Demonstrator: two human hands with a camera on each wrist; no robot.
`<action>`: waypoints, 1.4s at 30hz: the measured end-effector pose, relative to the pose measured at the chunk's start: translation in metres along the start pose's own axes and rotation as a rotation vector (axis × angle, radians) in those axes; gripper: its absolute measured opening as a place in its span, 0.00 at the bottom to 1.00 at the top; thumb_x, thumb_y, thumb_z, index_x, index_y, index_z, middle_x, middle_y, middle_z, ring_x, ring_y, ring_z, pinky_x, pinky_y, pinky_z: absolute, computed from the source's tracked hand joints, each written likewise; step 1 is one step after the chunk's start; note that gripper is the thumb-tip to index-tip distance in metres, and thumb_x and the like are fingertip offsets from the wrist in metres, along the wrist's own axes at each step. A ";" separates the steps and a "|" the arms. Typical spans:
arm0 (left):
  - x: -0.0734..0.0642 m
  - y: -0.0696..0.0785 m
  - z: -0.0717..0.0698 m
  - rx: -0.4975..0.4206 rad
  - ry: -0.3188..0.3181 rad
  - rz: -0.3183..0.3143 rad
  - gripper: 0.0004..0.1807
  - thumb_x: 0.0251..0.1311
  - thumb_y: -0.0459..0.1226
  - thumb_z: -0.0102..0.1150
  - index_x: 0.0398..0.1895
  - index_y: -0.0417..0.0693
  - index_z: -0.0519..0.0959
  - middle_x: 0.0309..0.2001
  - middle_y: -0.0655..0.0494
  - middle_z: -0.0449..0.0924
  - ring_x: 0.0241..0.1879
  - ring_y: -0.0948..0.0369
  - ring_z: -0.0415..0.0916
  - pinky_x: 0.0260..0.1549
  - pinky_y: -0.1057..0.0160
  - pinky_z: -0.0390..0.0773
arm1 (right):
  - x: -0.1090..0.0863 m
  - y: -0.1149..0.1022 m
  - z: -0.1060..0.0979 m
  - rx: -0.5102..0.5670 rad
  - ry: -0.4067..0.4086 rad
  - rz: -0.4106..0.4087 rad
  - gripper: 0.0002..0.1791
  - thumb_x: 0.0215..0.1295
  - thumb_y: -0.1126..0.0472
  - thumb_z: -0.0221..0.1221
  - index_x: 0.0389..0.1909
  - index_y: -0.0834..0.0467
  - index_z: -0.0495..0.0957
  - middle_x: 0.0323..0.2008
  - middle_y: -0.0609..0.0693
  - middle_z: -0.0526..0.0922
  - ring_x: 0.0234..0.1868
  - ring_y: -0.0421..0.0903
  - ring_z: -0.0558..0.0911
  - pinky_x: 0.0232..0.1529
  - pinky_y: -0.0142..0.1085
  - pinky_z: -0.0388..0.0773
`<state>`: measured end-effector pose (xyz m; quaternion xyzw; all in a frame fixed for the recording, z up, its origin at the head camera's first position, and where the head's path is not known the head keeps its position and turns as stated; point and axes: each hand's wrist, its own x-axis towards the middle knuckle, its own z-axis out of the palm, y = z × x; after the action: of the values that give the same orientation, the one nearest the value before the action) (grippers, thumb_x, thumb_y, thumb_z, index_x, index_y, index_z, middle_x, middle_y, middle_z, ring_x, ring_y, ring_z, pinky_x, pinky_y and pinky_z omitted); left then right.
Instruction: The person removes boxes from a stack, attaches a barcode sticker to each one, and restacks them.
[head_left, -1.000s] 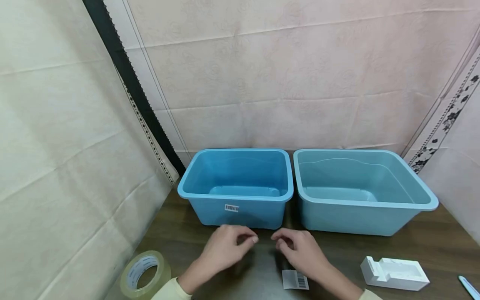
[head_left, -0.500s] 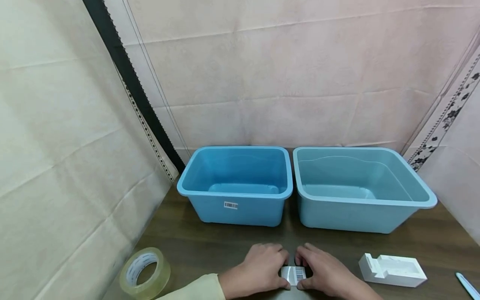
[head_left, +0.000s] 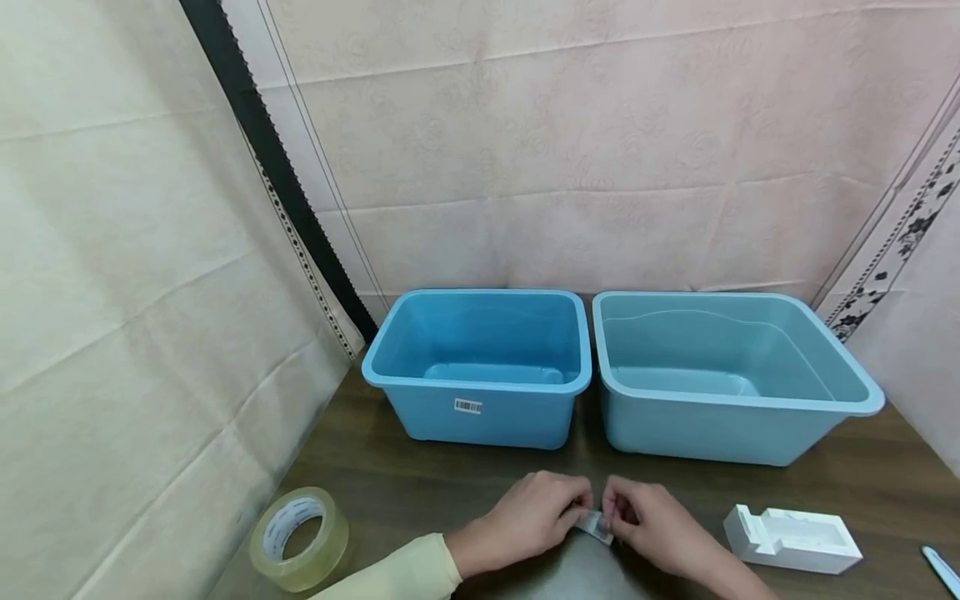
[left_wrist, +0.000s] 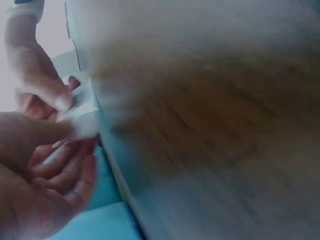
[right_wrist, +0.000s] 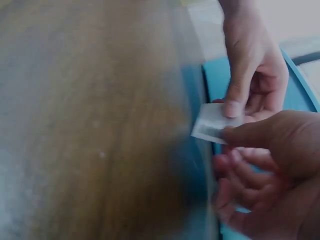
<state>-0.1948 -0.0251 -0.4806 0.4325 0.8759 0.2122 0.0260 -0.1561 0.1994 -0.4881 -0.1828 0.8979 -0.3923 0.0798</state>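
A small white barcode label (head_left: 595, 528) is held between my two hands, near the front of the table. My left hand (head_left: 534, 518) pinches its left side with thumb and fingers. At the other side, my right hand (head_left: 654, 527) pinches it too. From the right wrist, the label (right_wrist: 212, 122) looks flat and thin, both thumbs lying on its face. The left wrist view is blurred, and there my left hand (left_wrist: 45, 175) partly covers the label (left_wrist: 86, 122).
Behind the hands stand a blue tub (head_left: 480, 417) with a barcode sticker and a paler blue tub (head_left: 705, 433). A roll of clear tape (head_left: 333, 542) lies at left. To the right are a white block with cutouts (head_left: 795, 540) and a slim light-blue object (head_left: 940, 567).
Both hands moved from in front of the blue tub down to the label on the table, then took hold of it. The label is now tilted and slightly farther from me.
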 end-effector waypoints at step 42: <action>-0.026 -0.018 -0.022 -0.619 0.248 -0.318 0.04 0.71 0.43 0.68 0.42 0.59 0.90 0.41 0.64 0.92 0.34 0.71 0.86 0.34 0.69 0.84 | -0.014 -0.012 -0.014 -0.034 0.528 0.221 0.05 0.66 0.61 0.71 0.38 0.47 0.87 0.33 0.41 0.89 0.33 0.31 0.82 0.36 0.27 0.82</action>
<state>-0.1975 -0.0625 -0.4712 0.2334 0.8230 0.5114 0.0819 -0.1440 0.2068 -0.4700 0.0233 0.9086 -0.4000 -0.1175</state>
